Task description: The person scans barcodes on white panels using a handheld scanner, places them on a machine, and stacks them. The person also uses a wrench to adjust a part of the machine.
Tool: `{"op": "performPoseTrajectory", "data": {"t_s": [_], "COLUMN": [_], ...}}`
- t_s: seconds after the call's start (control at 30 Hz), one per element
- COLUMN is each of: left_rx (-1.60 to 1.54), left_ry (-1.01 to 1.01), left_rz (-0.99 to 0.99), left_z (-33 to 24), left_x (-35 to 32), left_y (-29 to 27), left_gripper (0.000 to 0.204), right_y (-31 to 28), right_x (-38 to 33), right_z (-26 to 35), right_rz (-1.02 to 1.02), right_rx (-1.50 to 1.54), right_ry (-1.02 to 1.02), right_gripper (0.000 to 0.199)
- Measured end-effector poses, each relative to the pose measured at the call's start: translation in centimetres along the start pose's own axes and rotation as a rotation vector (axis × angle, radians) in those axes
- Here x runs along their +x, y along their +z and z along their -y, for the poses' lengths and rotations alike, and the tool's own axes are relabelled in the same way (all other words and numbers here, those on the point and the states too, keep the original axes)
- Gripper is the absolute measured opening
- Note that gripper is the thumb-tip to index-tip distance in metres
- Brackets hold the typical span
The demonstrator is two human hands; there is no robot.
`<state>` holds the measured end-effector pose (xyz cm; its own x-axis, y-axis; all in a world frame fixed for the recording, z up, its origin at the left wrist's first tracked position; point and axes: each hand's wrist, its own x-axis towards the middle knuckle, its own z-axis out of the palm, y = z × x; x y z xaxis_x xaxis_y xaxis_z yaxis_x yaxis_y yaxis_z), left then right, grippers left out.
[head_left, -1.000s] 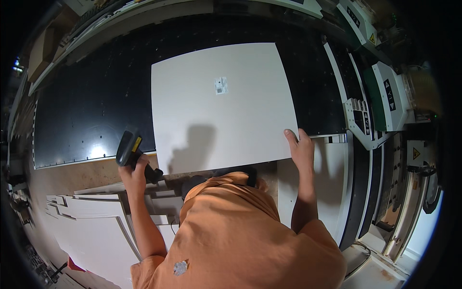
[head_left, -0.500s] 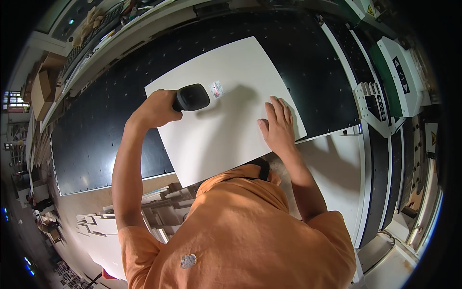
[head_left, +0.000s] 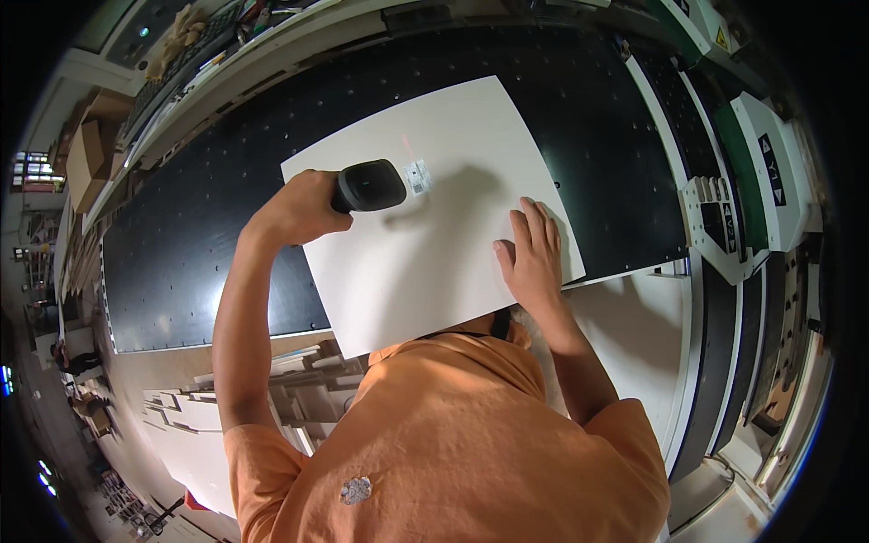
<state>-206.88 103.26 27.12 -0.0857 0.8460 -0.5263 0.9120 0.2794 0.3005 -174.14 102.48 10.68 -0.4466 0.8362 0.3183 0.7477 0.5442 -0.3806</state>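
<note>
My left hand (head_left: 310, 210) is wrapped round the handle of a black handheld barcode scanner (head_left: 373, 185), held above a white rectangular board (head_left: 416, 290). Close by the scanner's head, a small printed label (head_left: 418, 177) is stuck on the board. A faint red light streak shows on the board just beyond the label. With its fingers spread, my right hand (head_left: 532, 258) lies flat on the board near its right edge. The board rests on a black machine table (head_left: 195, 235), and its near edge reaches my waist.
White machine heads (head_left: 765, 172) stand along a rail at the right. Below the table at left lie stacked white panels (head_left: 195, 425). A cardboard box (head_left: 89, 163) sits at the far left, near a cluttered shelf (head_left: 195, 68). Another person (head_left: 77, 362) is at the far left.
The red light on the label has shifted to the board beyond it. The scanner sits slightly further right over the board. My right hand stays flat on the board.
</note>
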Motion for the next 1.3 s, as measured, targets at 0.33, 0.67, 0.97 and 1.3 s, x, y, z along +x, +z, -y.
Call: {"op": "performPoseTrajectory", "data": {"t_s": [0.33, 0.67, 0.97, 1.3], "left_rx": [-0.087, -0.298, -0.701, -0.844], "left_ry": [-0.02, -0.21, -0.066, 0.043], "left_rz": [0.049, -0.014, 0.111, -0.072], "left_z": [2.9, 14.1, 14.7, 7.0], "left_x": [0.9, -4.4, -4.5, 0.8], "left_y": [0.1, 8.4, 13.1, 14.2], "left_gripper": [0.032, 0.058, 0.039, 0.033], "right_y": [-0.5, 1.0, 1.4, -0.3], "right_x": [0.0, 1.9, 2.9, -0.1], "right_z": [0.4, 0.0, -0.4, 2.2], "right_rz": [-0.01, -0.053, -0.026, 0.028], "right_rx": [0.03, -0.003, 0.019, -0.01], "right_ry": [0.008, -0.018, -0.071, 0.01], "right_gripper": [0.05, 0.042, 0.043, 0.053]}}
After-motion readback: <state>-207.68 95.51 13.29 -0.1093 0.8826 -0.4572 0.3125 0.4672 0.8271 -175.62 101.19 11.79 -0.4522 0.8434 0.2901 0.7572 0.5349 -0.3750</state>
